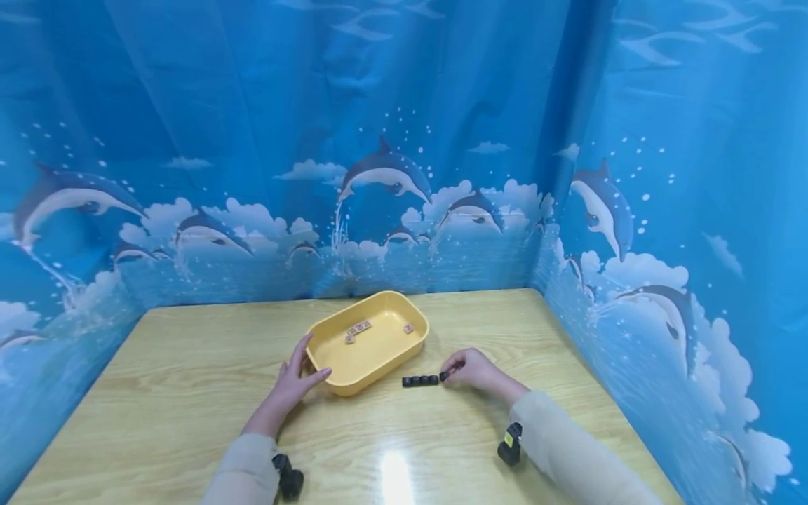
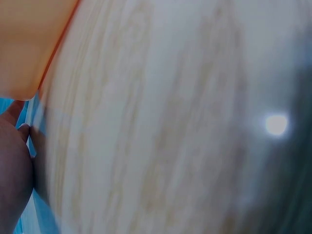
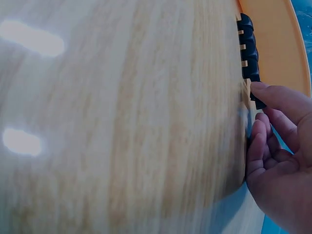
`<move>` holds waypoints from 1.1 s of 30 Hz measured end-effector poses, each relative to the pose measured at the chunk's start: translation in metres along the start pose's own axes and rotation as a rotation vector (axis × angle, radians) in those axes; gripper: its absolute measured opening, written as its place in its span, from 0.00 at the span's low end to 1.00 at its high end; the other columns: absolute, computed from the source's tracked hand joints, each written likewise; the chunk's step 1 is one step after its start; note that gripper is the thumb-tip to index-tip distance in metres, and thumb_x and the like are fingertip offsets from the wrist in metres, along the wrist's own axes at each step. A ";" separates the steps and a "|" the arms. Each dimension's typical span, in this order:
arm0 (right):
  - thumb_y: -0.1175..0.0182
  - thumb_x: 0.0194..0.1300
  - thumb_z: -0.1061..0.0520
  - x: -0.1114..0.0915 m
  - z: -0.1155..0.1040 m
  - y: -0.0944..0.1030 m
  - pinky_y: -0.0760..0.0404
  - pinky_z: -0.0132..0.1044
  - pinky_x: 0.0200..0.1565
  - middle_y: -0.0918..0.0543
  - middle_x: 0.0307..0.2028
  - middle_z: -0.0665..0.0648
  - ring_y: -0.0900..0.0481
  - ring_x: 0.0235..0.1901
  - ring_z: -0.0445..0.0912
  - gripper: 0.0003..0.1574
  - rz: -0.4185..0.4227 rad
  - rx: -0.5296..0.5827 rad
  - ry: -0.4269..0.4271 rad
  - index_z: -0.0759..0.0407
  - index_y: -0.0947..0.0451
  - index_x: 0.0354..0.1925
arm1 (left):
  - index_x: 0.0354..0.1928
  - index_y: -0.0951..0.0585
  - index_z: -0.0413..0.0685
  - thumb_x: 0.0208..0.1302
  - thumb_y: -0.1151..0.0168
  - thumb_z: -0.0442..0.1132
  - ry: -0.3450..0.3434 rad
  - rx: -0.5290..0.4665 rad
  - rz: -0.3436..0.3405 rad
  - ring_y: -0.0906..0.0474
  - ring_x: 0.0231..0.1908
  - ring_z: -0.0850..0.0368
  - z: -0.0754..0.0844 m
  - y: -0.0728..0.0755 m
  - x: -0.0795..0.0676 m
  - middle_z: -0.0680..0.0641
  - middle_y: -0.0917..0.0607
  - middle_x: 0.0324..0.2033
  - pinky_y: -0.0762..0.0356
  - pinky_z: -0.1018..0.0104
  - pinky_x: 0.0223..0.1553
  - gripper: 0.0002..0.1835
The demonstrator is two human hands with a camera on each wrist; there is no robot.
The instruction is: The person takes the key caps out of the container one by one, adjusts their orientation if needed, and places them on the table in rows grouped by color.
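Note:
My left hand (image 1: 290,386) grips the left end of a yellow plastic basin (image 1: 369,382), thumb at the near rim and fingers along the outer side. Inside the basin lie several small pinkish square pieces with marked tops; one pink piece (image 1: 408,328) sits apart at the right. To the basin's right, small black blocks (image 1: 416,381), shaped like keycaps, stand in a straight row on the table. With thumb and forefinger my right hand (image 1: 473,368) pinches a black block (image 3: 256,97) at the row's right end. The other right fingers are curled in.
The light wooden table (image 1: 189,393) reflects a bright lamp spot near its front. A blue dolphin-print curtain (image 1: 278,140) stands along the back and sides. Each wrist wears a black camera, such as the right wrist's camera (image 1: 510,445).

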State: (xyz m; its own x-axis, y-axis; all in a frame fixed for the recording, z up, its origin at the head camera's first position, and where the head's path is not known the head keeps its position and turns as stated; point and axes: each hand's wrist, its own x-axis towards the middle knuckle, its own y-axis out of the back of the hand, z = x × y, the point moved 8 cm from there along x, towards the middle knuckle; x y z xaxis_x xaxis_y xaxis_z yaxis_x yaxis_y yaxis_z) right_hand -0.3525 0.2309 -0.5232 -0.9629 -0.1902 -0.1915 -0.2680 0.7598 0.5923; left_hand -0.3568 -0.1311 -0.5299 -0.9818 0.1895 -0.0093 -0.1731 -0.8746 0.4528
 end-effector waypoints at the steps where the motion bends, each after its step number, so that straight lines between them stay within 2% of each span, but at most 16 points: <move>1: 0.25 0.45 0.64 0.000 0.000 0.000 0.20 0.38 0.40 0.17 0.30 0.50 0.21 0.32 0.45 0.15 0.001 -0.003 0.003 0.57 0.16 0.35 | 0.78 0.58 0.55 0.64 0.35 0.49 -0.001 -0.001 0.000 0.53 0.71 0.34 0.000 0.000 0.000 0.30 0.46 0.71 0.83 0.42 0.68 0.51; 9: 0.25 0.45 0.65 0.002 0.000 -0.003 0.21 0.37 0.37 0.19 0.28 0.50 0.23 0.30 0.44 0.14 -0.010 -0.008 0.040 0.59 0.16 0.34 | 0.77 0.55 0.54 0.62 0.33 0.48 -0.032 -0.010 0.037 0.52 0.70 0.30 0.002 0.001 -0.001 0.27 0.43 0.69 0.80 0.39 0.68 0.50; 29: 0.25 0.46 0.64 0.002 -0.001 -0.006 0.22 0.37 0.36 0.20 0.29 0.53 0.24 0.31 0.45 0.15 -0.026 0.020 -0.013 0.58 0.17 0.34 | 0.78 0.59 0.58 0.64 0.35 0.50 0.020 -0.003 -0.011 0.57 0.72 0.34 -0.001 0.001 0.002 0.31 0.47 0.72 0.84 0.43 0.68 0.51; 33: 0.24 0.46 0.63 0.001 -0.003 -0.005 0.21 0.38 0.38 0.20 0.30 0.53 0.24 0.32 0.46 0.16 -0.047 0.020 0.003 0.58 0.17 0.36 | 0.78 0.59 0.58 0.64 0.35 0.51 0.018 -0.004 -0.013 0.56 0.72 0.35 -0.001 0.001 0.002 0.31 0.47 0.72 0.84 0.43 0.68 0.51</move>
State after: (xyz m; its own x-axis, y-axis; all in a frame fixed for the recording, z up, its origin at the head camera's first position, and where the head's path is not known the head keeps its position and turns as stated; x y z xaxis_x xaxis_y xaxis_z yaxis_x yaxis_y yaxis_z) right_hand -0.3527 0.2249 -0.5237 -0.9493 -0.2278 -0.2166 -0.3123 0.7620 0.5673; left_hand -0.3590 -0.1323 -0.5307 -0.9808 0.1927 -0.0310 -0.1859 -0.8738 0.4493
